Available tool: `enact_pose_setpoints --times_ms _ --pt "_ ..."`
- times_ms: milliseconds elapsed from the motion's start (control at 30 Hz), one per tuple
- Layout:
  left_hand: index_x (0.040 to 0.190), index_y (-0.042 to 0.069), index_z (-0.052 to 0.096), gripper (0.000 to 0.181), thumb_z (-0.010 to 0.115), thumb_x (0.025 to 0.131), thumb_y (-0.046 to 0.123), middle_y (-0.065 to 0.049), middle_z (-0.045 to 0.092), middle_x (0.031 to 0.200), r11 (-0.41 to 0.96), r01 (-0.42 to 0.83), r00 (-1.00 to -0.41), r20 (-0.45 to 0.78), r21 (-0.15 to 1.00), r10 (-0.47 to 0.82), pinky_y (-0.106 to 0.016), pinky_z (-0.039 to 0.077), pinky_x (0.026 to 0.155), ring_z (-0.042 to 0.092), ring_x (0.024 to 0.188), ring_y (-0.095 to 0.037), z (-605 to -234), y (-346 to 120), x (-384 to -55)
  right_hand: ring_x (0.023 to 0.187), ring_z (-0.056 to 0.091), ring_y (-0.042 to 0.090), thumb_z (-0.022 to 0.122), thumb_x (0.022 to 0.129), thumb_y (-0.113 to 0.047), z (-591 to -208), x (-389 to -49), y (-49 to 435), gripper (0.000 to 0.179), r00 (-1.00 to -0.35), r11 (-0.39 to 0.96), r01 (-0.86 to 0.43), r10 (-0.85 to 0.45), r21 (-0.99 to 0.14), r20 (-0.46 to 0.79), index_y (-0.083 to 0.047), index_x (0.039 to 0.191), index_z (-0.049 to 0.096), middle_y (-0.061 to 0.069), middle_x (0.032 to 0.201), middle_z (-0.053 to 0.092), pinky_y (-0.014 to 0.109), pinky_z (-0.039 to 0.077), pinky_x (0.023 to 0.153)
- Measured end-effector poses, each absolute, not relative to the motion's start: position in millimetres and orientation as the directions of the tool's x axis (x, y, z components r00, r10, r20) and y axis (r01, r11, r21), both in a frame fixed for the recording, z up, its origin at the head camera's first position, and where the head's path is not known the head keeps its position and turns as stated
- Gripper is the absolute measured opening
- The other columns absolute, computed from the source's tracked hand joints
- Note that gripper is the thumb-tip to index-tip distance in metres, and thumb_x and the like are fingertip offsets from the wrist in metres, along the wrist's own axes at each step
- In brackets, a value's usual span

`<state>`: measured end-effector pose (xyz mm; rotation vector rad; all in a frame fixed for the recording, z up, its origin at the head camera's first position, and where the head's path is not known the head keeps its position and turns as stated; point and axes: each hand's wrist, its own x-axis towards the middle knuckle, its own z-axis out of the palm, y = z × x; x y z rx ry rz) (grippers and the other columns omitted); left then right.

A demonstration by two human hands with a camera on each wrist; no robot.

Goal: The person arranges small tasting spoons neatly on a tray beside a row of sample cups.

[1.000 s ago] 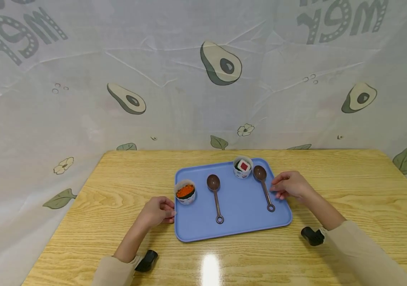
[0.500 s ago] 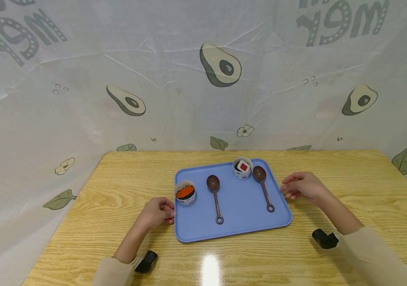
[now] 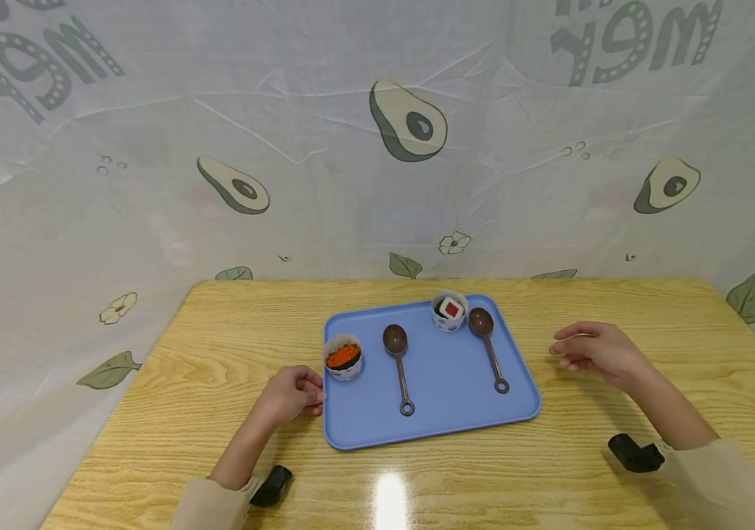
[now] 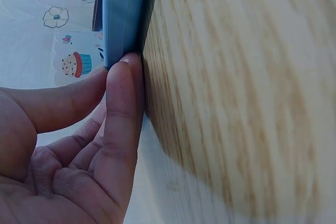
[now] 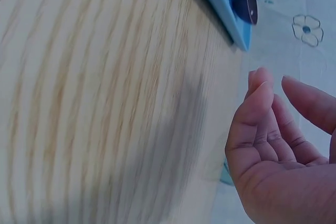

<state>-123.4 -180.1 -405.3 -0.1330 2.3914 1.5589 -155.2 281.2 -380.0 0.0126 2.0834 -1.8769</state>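
Observation:
A blue tray [image 3: 443,390] lies on the table, bearing two brown spoons, the left spoon [image 3: 395,340] and the right spoon [image 3: 481,322]. At its left edge stands a paper cup [image 3: 344,374] with an orange-topped sushi piece [image 3: 343,356]. Another paper cup [image 3: 448,324], at the far edge, contains a white sushi piece with a red centre [image 3: 451,308]. My left hand [image 3: 289,393] pinches the tray's left rim between thumb and index finger, as the left wrist view shows. Off to the tray's right, my right hand [image 3: 599,352] hovers with loosely bent fingers and nothing in them.
The wooden table [image 3: 218,331] extends to both sides of the tray. Behind it hangs a pale cloth [image 3: 324,184] printed with avocados, leaves and flowers. Black wrist-worn devices show below both hands, the left device [image 3: 272,486] and the right device [image 3: 636,454].
My right hand has moved away from the right spoon, over the tray's right edge and further right. The left hand, tray, cups and spoons stay where they were.

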Motion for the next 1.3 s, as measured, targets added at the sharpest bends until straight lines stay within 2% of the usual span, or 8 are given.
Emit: enact_pose_setpoints --times_ms 133,300,533,800,900,1133,1233,1300 --pt "0.090 -0.012 0.054 0.011 0.057 0.080 -0.015 -0.011 0.054 0.068 0.414 -0.229 -0.956 -0.285 0.881 0.077 -0.030 0.056 0.056 0.058 0.057 -0.016 -405 -180 -123 0.067 0.063 0.017 0.054 0.090 -0.003 -380 -151 291 0.013 -0.946 0.122 0.230 -0.204 -0.966 -0.251 0.000 0.102 0.057 0.006 0.087 0.066 0.028 0.056 0.064" --pt "0.090 -0.012 0.054 0.011 0.058 0.080 -0.014 -0.011 0.054 0.068 0.421 -0.226 -0.957 -0.282 0.879 0.074 -0.030 0.056 0.056 0.058 0.057 -0.016 -404 -180 -123 0.070 0.064 0.018 0.054 0.091 -0.005 -382 -148 301 0.016 -0.953 0.171 0.216 -0.175 -0.961 -0.245 0.004 0.104 0.056 0.005 0.086 0.067 0.030 0.056 0.066" --pt "0.089 -0.012 0.054 0.010 0.058 0.080 -0.014 -0.011 0.054 0.068 0.423 -0.223 -0.958 -0.278 0.878 0.071 -0.030 0.056 0.056 0.058 0.057 -0.016 -404 -180 -123 0.072 0.064 0.019 0.053 0.092 -0.006 -383 -146 308 0.012 -0.964 0.218 0.173 -0.163 -0.961 -0.210 -0.001 0.101 0.059 0.002 0.086 0.067 0.032 0.056 0.065" --pt "0.089 -0.010 0.055 0.009 0.059 0.081 -0.013 -0.011 0.054 0.067 0.441 -0.221 -0.960 -0.274 0.870 0.061 -0.030 0.055 0.054 0.059 0.057 -0.017 -404 -180 -121 0.077 0.062 0.015 0.052 0.093 -0.008 -388 -145 315 0.023 -0.982 0.340 0.104 -0.116 -0.935 -0.151 0.010 0.108 0.054 -0.004 0.089 0.065 0.033 0.056 0.069" --pt "0.088 -0.009 0.057 0.009 0.060 0.080 -0.011 -0.010 0.055 0.066 0.462 -0.213 -0.963 -0.264 0.861 0.050 -0.030 0.055 0.053 0.059 0.056 -0.017 -404 -181 -121 0.080 0.061 0.010 0.053 0.093 -0.012 -388 -143 317 0.029 -0.990 0.405 0.062 -0.091 -0.912 -0.108 0.011 0.110 0.053 -0.006 0.092 0.062 0.030 0.055 0.070" --pt "0.087 -0.004 0.059 0.011 0.067 0.079 -0.002 -0.007 0.056 0.065 0.546 -0.173 -0.973 -0.229 0.820 0.036 -0.030 0.054 0.052 0.058 0.056 -0.016 -407 -185 -120 0.082 0.054 -0.005 0.051 0.095 -0.022 -389 -138 321 0.039 -0.999 0.614 -0.036 -0.040 -0.789 0.014 0.010 0.118 0.050 0.018 0.110 0.058 0.023 0.054 0.068" --pt "0.087 -0.003 0.060 0.013 0.069 0.079 0.002 -0.006 0.057 0.064 0.571 -0.160 -0.975 -0.219 0.805 0.035 -0.029 0.053 0.052 0.057 0.055 -0.016 -407 -187 -120 0.097 0.057 0.015 0.048 0.096 -0.023 -389 -136 321 0.041 -0.997 0.670 -0.071 -0.055 -0.739 0.045 0.009 0.121 0.048 0.026 0.115 0.053 0.037 0.052 0.075" --pt "0.087 -0.003 0.060 0.014 0.069 0.080 0.005 -0.006 0.057 0.064 0.586 -0.151 -0.977 -0.210 0.796 0.035 -0.029 0.053 0.051 0.057 0.055 -0.016 -406 -187 -119 0.106 0.051 0.034 0.046 0.097 -0.026 -388 -135 322 0.045 -0.997 0.701 -0.081 -0.062 -0.709 0.053 0.010 0.124 0.046 0.030 0.119 0.050 0.049 0.048 0.078"
